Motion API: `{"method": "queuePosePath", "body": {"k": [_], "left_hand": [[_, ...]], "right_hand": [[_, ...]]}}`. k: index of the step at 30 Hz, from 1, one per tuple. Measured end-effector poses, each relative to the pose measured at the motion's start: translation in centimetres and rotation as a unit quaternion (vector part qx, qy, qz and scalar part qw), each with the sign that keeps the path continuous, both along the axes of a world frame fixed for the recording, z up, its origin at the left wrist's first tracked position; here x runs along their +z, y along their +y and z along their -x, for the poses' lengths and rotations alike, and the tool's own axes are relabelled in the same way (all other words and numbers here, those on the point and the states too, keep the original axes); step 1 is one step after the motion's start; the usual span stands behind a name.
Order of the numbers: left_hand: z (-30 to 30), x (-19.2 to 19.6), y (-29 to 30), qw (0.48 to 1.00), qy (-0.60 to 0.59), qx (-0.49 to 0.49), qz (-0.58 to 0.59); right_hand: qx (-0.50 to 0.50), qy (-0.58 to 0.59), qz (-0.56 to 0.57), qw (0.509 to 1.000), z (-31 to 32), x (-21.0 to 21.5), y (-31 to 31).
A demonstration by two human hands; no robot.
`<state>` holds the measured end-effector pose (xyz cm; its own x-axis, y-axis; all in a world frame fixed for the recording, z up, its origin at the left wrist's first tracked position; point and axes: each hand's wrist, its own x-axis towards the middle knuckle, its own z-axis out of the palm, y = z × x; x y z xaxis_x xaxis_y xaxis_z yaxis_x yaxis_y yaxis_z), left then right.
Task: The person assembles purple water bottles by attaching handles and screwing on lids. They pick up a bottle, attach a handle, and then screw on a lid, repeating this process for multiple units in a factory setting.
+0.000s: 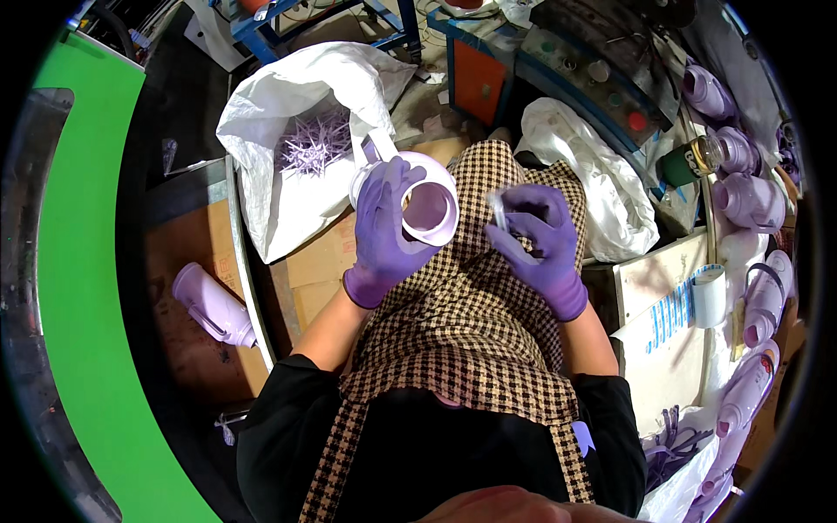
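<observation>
Cluttered workshop. Green panel point(91, 218), upright, at nine o'clock. Lilac jug point(214, 305), one, lying on brown cardboard point(187, 240), between eight and nine. White sack point(261, 113), open, containing spiky lilac pieces point(316, 144), between ten and eleven. Left hand point(379, 235), purple-gloved, gripping a pale lilac vessel point(433, 211), round mouth showing, just above centre. Checked apron point(453, 322), at six. Right hand point(542, 244), purple-gloved, pinching a slim pale item point(499, 212), blurred, at three. Lilac vessels point(748, 200), in a row, two to four.
</observation>
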<state>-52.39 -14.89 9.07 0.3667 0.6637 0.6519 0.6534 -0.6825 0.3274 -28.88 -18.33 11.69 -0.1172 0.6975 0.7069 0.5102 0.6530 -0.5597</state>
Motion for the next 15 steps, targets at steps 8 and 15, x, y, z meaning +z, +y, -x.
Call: {"method": "queuePosePath", "body": {"k": [8,15], "left_hand": [[-1.5,1.3,0.6,0.991,-0.081,-0.084,0.066],[-3.0,1.4,0.5,0.993,-0.019,-0.116,0.034]], "right_hand": [[0.167,0.071,0.119,0.976,2.4,0.3,0.9],[-0.014,-0.157,0.169,0.973,3.8,1.3,0.4]]}}
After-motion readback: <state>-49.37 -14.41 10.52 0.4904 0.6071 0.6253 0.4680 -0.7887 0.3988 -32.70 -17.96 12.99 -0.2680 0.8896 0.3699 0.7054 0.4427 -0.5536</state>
